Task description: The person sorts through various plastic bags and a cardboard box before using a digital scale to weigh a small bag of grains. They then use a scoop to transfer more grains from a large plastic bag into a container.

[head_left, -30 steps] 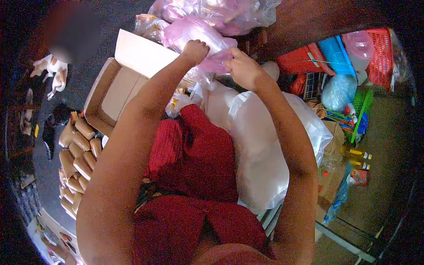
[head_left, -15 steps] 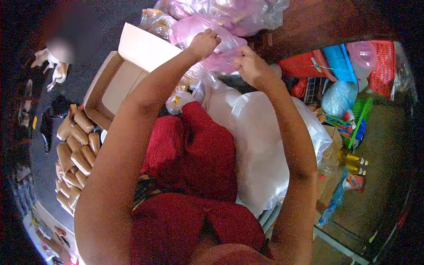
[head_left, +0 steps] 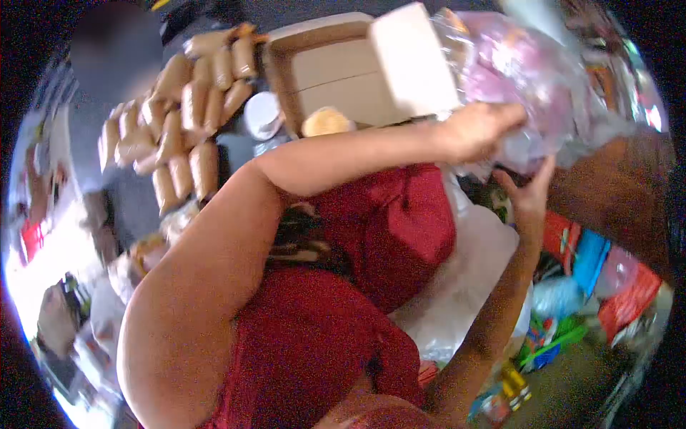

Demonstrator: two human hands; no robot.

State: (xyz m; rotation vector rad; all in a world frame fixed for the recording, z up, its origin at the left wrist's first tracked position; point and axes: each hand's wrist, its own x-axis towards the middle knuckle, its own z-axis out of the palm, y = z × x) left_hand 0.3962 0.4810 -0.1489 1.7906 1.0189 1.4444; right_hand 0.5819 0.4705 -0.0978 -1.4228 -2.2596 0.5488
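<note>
Pink-tinted clear plastic bags (head_left: 518, 71) lie at the upper right. My left hand (head_left: 482, 132) is at the near left side of these bags, its fingers bent around plastic; motion blur softens the detail. Just below the bags, my right hand (head_left: 529, 189) has its thumb and fingers spread, with the fingertips by the lower edge of the plastic. An open cardboard box (head_left: 336, 71) stands left of the bags, its pale flap (head_left: 414, 61) beside them. A large whitish plastic bag (head_left: 471, 250) lies below my right hand, partly behind the forearm.
Several brown-filled packets (head_left: 193, 104) lie at the upper left. A white-lidded container (head_left: 263, 116) and a round, pale orange item (head_left: 326, 121) are near the box. Red baskets (head_left: 629, 300), a blue basket (head_left: 592, 261) and yellow bottles (head_left: 514, 386) sit at the right.
The view has turned, bringing the box to the upper middle and the bags to the upper right. My left hand has closed on the plastic; my right hand has opened and sits lower.
</note>
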